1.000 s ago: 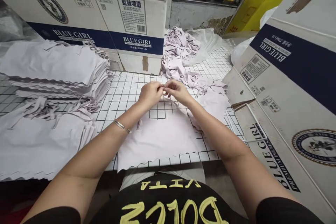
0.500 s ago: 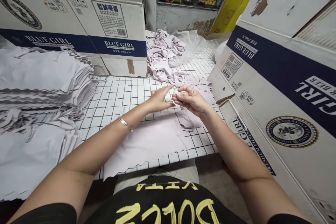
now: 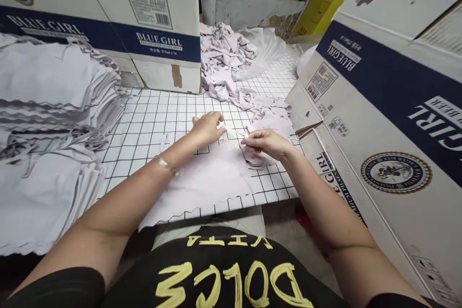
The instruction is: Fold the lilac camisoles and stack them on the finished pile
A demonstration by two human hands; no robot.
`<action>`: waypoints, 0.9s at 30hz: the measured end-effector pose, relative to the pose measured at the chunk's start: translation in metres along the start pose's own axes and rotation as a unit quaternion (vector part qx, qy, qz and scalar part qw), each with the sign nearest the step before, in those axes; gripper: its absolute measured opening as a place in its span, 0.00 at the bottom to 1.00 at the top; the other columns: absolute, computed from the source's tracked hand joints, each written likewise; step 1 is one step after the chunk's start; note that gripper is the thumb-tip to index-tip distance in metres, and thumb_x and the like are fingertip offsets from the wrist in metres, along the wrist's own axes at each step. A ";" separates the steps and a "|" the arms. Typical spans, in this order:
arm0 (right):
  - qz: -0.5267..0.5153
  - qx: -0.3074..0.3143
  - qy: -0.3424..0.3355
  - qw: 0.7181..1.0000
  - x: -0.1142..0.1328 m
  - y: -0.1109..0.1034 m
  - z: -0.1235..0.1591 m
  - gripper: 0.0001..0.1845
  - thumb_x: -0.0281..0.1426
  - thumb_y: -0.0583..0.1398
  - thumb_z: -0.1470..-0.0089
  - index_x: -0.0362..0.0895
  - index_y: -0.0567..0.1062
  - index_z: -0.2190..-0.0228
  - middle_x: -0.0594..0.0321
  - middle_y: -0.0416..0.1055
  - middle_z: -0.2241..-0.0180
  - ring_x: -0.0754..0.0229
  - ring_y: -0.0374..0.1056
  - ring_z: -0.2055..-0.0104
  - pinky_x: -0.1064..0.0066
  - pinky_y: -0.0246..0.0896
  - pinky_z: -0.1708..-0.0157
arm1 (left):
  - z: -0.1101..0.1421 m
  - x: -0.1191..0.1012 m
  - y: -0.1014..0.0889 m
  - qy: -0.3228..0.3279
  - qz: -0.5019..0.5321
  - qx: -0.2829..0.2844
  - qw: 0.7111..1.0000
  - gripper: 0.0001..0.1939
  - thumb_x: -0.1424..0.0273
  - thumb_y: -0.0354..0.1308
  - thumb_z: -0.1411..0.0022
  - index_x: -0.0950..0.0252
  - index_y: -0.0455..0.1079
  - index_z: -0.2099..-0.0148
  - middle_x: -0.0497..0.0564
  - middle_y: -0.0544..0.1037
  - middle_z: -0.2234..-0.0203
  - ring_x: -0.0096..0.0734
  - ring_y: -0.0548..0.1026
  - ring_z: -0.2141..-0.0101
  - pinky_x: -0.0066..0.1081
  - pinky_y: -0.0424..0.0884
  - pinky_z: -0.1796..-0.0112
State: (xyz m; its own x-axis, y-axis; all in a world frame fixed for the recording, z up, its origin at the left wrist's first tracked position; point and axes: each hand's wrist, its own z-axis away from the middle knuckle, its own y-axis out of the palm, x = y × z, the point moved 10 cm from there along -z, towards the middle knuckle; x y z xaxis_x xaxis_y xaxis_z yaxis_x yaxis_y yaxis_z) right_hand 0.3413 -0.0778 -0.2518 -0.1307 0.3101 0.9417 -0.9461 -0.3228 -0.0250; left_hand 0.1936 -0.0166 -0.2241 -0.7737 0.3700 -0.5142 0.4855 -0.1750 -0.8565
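My left hand (image 3: 208, 127) is over the far edge of a flat pale pink cloth piece (image 3: 212, 173), its fingers bent and a gap showing between thumb and forefinger. To its right, my right hand (image 3: 265, 143) is closed, thumb and fingertips pinching a thin pale strip (image 3: 235, 132). The strip stretches toward my left thumb; whether it touches there is too blurred to tell. The cloth lies on a white grid-patterned table cover (image 3: 169, 110), its wavy near edge close to the table's front. Crumpled pink cloth (image 3: 254, 158) lies beneath my right hand.
Stacked pale cloth pieces (image 3: 43, 77) stand at left, with more cloth (image 3: 39, 202) in front. Beer cartons rise at back left (image 3: 166, 72) and right (image 3: 361, 120). A heap of pink scraps (image 3: 224, 53) and a clear plastic bag (image 3: 265, 53) lie at the back.
My hands have moved apart, the left one leftward, and the pale strip now shows between them. The left thumb and forefinger are closer together. The view has tilted down slightly.
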 end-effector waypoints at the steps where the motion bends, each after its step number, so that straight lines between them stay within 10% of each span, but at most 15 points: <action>1: -0.025 -0.021 -0.002 0.999 0.000 0.000 -0.003 0.16 0.37 0.71 0.60 0.39 0.77 0.75 0.63 0.72 0.79 0.70 0.63 0.79 0.77 0.52 0.82 | 0.016 0.004 0.002 -0.009 -0.022 0.016 1.000 0.11 0.61 0.57 0.40 0.63 0.70 0.61 0.53 0.76 0.60 0.44 0.70 0.57 0.44 0.55 0.55; 8: -0.128 -0.028 0.021 0.991 -0.021 0.037 -0.022 0.16 0.39 0.72 0.62 0.42 0.77 0.73 0.61 0.76 0.71 0.69 0.64 0.75 0.77 0.55 0.77 | 0.103 0.019 0.035 -0.041 -0.037 0.087 0.995 0.11 0.60 0.59 0.41 0.63 0.68 0.62 0.54 0.76 0.61 0.47 0.67 0.56 0.45 0.53 0.56; 21: 0.015 -0.048 -0.077 0.996 -0.011 0.071 -0.013 0.14 0.42 0.68 0.55 0.44 0.80 0.72 0.61 0.74 0.69 0.63 0.66 0.68 0.69 0.61 0.67 | 0.112 0.041 0.034 -0.100 0.139 0.046 0.984 0.08 0.61 0.60 0.42 0.58 0.76 0.68 0.46 0.79 0.64 0.44 0.68 0.53 0.48 0.51 0.50; 27: -0.077 -0.071 -0.045 0.993 -0.031 0.075 -0.012 0.15 0.37 0.72 0.65 0.43 0.78 0.74 0.63 0.73 0.73 0.63 0.66 0.72 0.67 0.63 0.68 | 0.114 0.040 0.032 -0.107 0.155 0.029 0.982 0.07 0.62 0.60 0.42 0.59 0.75 0.68 0.46 0.79 0.64 0.41 0.69 0.54 0.46 0.51 0.49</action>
State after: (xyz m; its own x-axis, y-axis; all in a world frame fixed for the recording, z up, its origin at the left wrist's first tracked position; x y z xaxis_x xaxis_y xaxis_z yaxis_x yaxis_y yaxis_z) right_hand 0.2707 -0.1013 -0.2866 0.0400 0.2623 0.9642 -0.9861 -0.1456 0.0805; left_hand 0.1315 -0.1112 -0.2768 -0.6640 0.0919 -0.7420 0.6910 -0.3035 -0.6560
